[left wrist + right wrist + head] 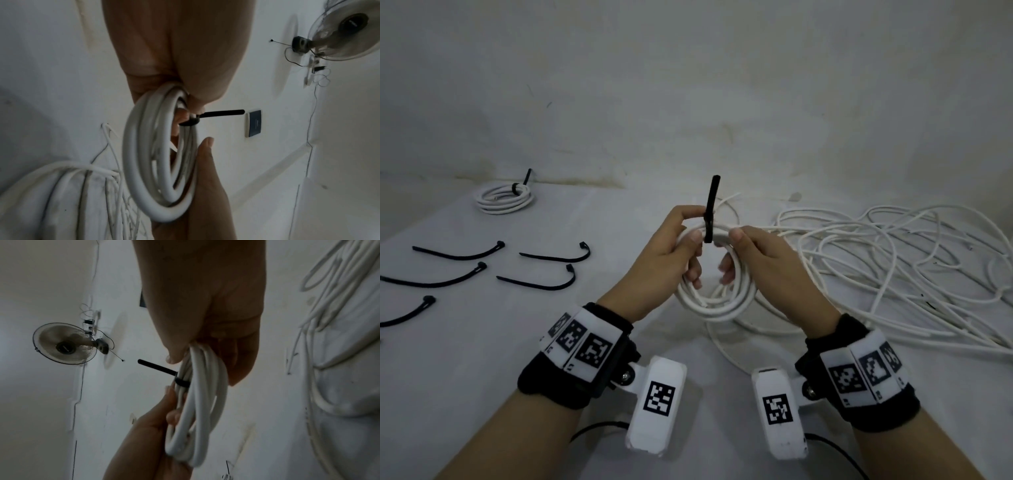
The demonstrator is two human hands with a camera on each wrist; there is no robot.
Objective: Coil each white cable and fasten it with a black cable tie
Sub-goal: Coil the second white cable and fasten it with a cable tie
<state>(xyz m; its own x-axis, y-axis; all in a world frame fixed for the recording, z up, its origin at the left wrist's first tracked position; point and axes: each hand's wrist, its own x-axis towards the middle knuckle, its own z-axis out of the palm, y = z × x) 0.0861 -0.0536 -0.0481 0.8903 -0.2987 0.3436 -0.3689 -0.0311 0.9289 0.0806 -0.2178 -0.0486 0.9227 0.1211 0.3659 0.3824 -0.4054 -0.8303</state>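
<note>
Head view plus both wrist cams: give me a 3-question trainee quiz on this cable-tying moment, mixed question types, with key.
1. True or false: the black cable tie is already wrapped around the held coil, its free tail sticking up.
2. Multiple choice: where does the finished coil lie? A) far left of the table B) on the loose cable pile C) between the wrists
3. Fill in: the number of spare ties lying fully in view at left is ___.

Key
1. True. The left hand and right hand grip the coil on either side of the tie.
2. A
3. Five
</note>
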